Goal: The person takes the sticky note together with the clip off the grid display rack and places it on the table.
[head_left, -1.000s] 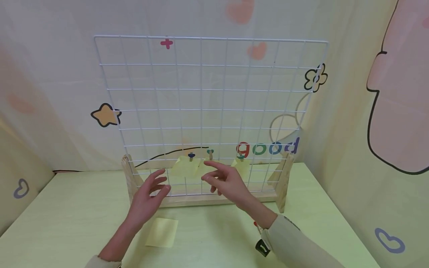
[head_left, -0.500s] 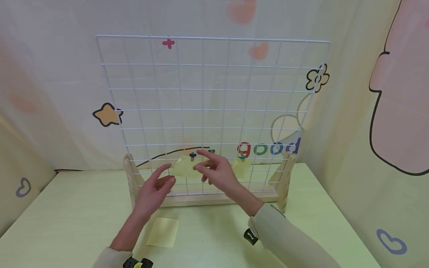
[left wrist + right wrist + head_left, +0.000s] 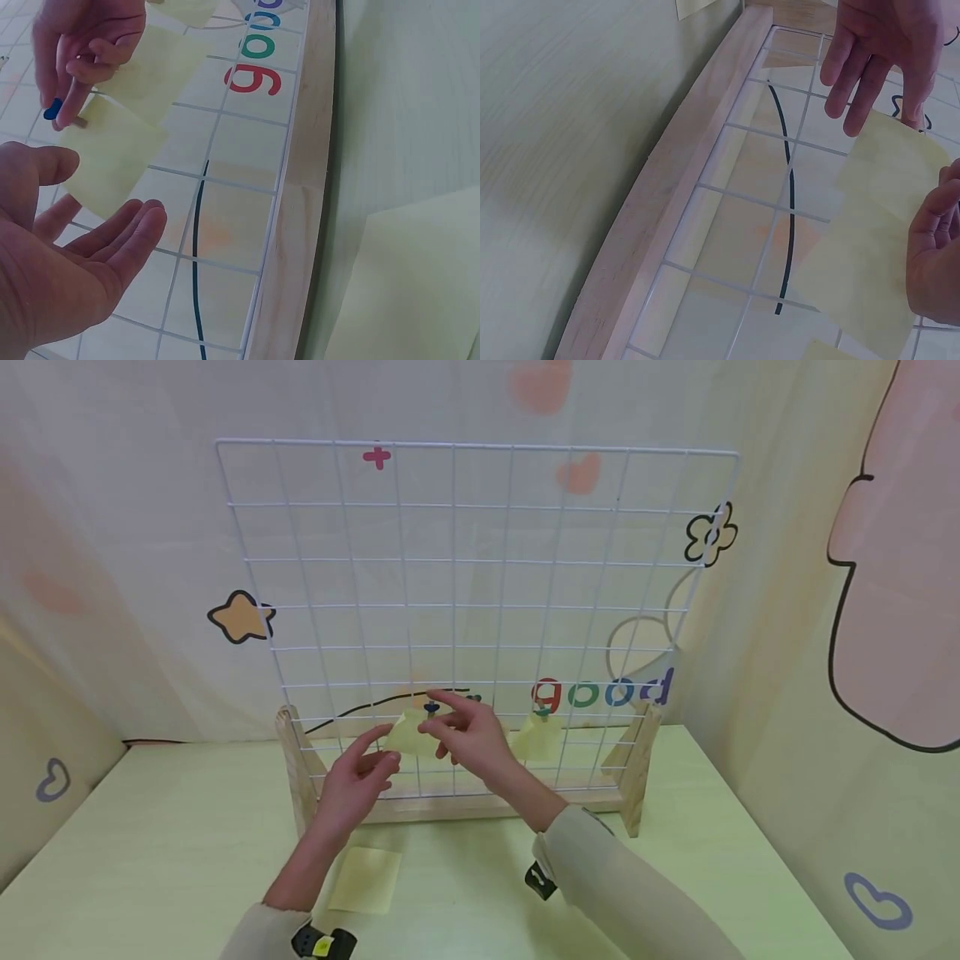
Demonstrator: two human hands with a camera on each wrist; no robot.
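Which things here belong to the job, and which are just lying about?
Part of the job, it seems:
left hand, right hand
yellow square paper notes clipped to the white wire grid
small blue-topped wooden clip

Probably just there:
loose yellow paper square on the pale table, though resembling the notes
orange star printed on the pale backdrop

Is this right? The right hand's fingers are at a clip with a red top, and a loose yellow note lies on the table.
The clip's top is blue, not red; the left wrist view shows it at the right hand's fingers.
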